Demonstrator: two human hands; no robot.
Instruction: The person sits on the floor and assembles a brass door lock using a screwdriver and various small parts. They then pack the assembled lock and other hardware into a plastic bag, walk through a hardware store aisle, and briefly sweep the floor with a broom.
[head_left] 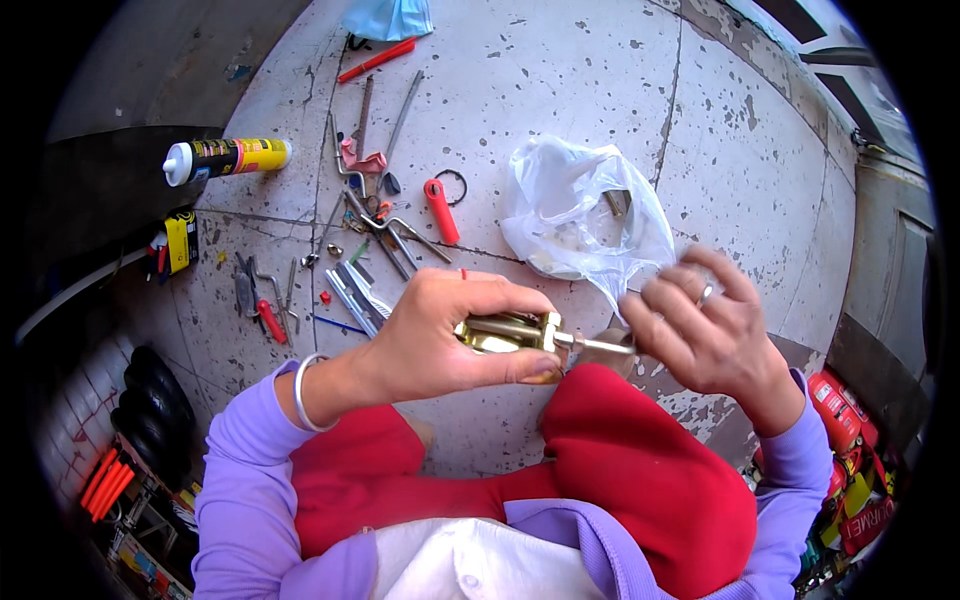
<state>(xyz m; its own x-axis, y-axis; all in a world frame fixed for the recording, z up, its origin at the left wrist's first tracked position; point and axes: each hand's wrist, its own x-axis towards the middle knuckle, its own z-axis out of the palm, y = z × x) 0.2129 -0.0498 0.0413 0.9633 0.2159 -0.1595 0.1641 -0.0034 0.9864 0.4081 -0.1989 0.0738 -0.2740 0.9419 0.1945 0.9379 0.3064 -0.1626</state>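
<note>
Head view: our left hand [428, 328] grasps a brass-coloured metal fitting with a blocky end [494, 342], thumb below and forefinger above, out in front of our knees in red cloth [640, 450]. A slim silvery metal rod [600, 345] sticks out of the fitting toward 3 o'clock, and at its tip our right hand [712, 330] hovers with curled, motion-blurred fingers; we cannot tell whether they touch or grip the rod. Taking the fitting as the middle of the dial, we see a crumpled translucent white plastic bag [540, 190] at 1 o'clock on the pale, speckled floor [740, 170], with a small metal piece [619, 203] inside it. At 11 o'clock lies a rounded red handle [441, 214], just beside a thin black ring [455, 187]. Between 10 and 11 we have a loose heap of bent and straight grey metal rods [398, 250]. A black-and-yellow cartridge with a white cap [235, 158] lies at 10, and red cylinders [835, 410] crowd the edge between 3 and 4.
</note>
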